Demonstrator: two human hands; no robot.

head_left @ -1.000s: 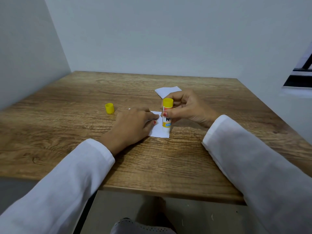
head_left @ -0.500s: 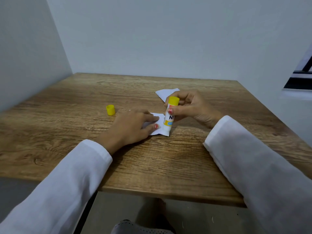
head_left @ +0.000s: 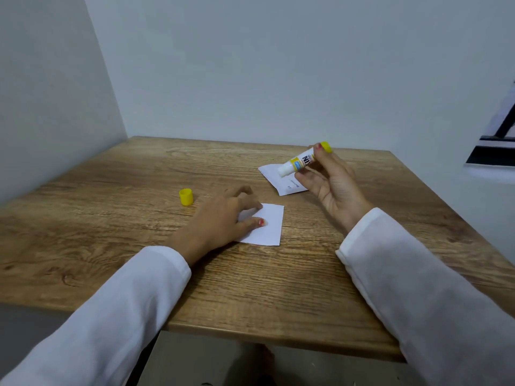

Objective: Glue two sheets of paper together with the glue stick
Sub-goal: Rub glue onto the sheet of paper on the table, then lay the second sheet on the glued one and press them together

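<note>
A small white sheet of paper (head_left: 269, 225) lies flat in the middle of the wooden table (head_left: 278, 288). My left hand (head_left: 220, 221) rests on its left part, fingers pressing it down. My right hand (head_left: 331, 182) is raised above the table to the right and pinches an uncapped glue stick (head_left: 302, 160), white with a yellow base, its glue end pointing left and down. A second white sheet (head_left: 274, 176) lies farther back, partly hidden under the glue stick and my right hand.
The yellow cap (head_left: 186, 196) of the glue stick stands on the table left of my left hand. Pale walls close the table in at the back and left. The table's near edge runs below my sleeves.
My right hand has lifted the glue stick off the near sheet and carried it up and to the right, tilting it sideways. My left hand stays on the sheet.
</note>
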